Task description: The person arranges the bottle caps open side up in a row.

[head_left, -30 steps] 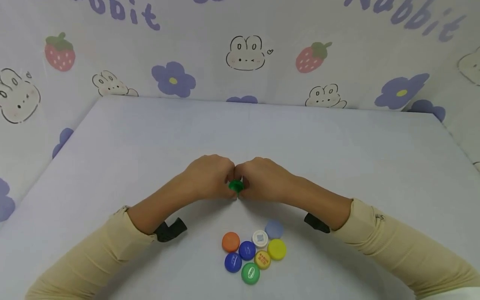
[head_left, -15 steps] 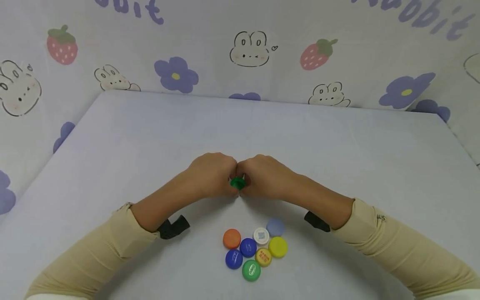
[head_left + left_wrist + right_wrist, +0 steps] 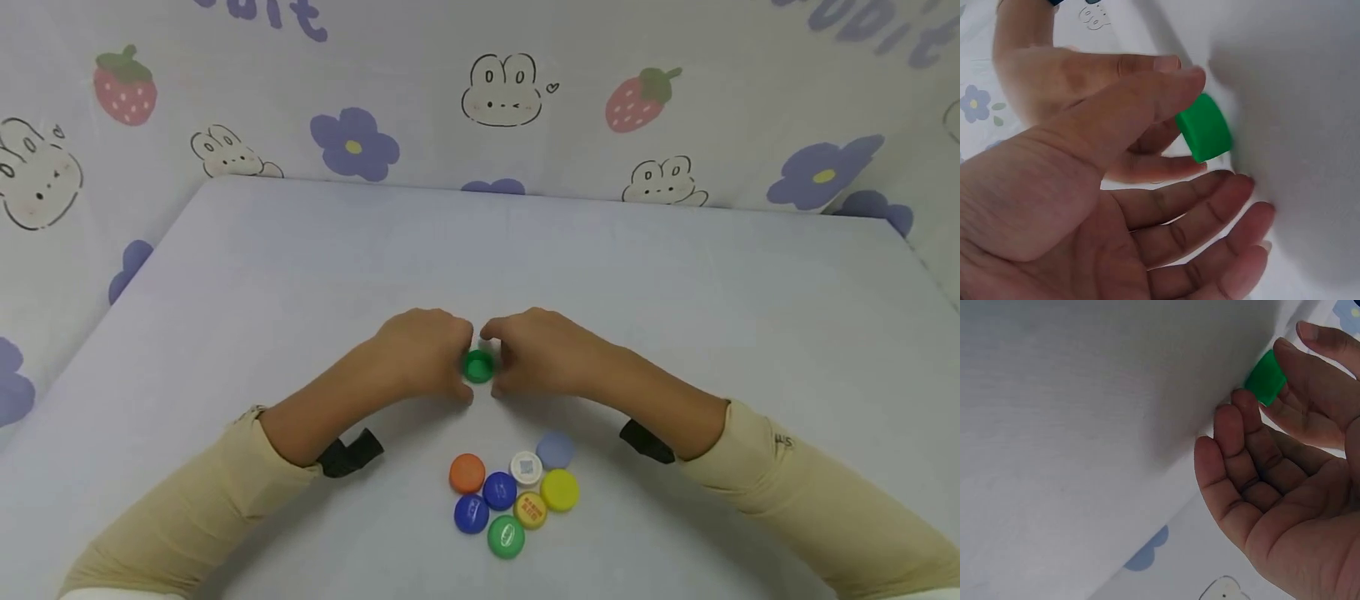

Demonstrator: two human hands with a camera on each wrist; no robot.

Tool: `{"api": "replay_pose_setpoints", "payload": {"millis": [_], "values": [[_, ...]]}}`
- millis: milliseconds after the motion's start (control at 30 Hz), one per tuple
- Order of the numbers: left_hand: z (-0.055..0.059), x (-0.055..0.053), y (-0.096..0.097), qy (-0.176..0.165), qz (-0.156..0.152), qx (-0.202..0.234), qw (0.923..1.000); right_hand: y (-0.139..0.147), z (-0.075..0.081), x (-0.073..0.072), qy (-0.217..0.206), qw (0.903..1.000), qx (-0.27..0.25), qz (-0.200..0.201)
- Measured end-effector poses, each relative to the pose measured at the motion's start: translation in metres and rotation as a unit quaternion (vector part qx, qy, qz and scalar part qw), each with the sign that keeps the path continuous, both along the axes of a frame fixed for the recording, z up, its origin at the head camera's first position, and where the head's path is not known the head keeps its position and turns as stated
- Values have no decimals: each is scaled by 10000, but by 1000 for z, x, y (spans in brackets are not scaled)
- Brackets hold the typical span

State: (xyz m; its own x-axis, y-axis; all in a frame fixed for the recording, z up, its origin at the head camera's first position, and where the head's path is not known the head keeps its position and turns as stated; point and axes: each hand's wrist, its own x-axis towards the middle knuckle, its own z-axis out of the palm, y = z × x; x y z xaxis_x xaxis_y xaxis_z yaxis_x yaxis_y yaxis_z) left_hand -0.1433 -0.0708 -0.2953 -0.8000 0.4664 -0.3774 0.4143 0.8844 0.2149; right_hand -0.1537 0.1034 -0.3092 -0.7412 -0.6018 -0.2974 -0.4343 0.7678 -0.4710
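Note:
A green bottle cap (image 3: pixel 478 367) sits between the two hands on the white table, its hollow side facing up. Beside its left edge is my left hand (image 3: pixel 423 354), thumb and fingers spread apart. My right hand (image 3: pixel 546 354) is on the other side, its fingers loosely bent and parted from the thumb. In the left wrist view the cap (image 3: pixel 1207 130) shows past the thumb tip, with no fingers pinching it. The right wrist view has the cap (image 3: pixel 1266 378) beyond the fingertips; whether any finger touches it I cannot tell.
Nearer the body lies a cluster of caps: orange (image 3: pixel 467 473), dark blue (image 3: pixel 499 491), another dark blue (image 3: pixel 471 513), green (image 3: pixel 506 537), gold with red print (image 3: pixel 530 509), yellow (image 3: pixel 559 490), white (image 3: pixel 526 469) and pale blue (image 3: pixel 555 450). A patterned curtain (image 3: pixel 570 150) borders the table.
Both hands held the green cap between their fingertips earlier. They have let go and drawn slightly apart, the right one moving right, and the cap now sits between them. The view has shifted slightly.

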Motion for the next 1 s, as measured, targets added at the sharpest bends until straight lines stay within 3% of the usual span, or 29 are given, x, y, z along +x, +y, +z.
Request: {"api": "replay_pose_setpoints", "payload": {"millis": [333,533,767,1000], "values": [[4,11,-2,181,-34,-216,9996,28,5,18,-60,9999,-118,106],[11,23,5,537,-256,120,9982,45,12,35,-54,9997,-28,254],[10,40,28,147,-890,679,9936,58,15,53,-68,9996,-157,244],[9,47,43,-104,-1123,976,9888,69,14,67,64,9982,-473,354]]}}
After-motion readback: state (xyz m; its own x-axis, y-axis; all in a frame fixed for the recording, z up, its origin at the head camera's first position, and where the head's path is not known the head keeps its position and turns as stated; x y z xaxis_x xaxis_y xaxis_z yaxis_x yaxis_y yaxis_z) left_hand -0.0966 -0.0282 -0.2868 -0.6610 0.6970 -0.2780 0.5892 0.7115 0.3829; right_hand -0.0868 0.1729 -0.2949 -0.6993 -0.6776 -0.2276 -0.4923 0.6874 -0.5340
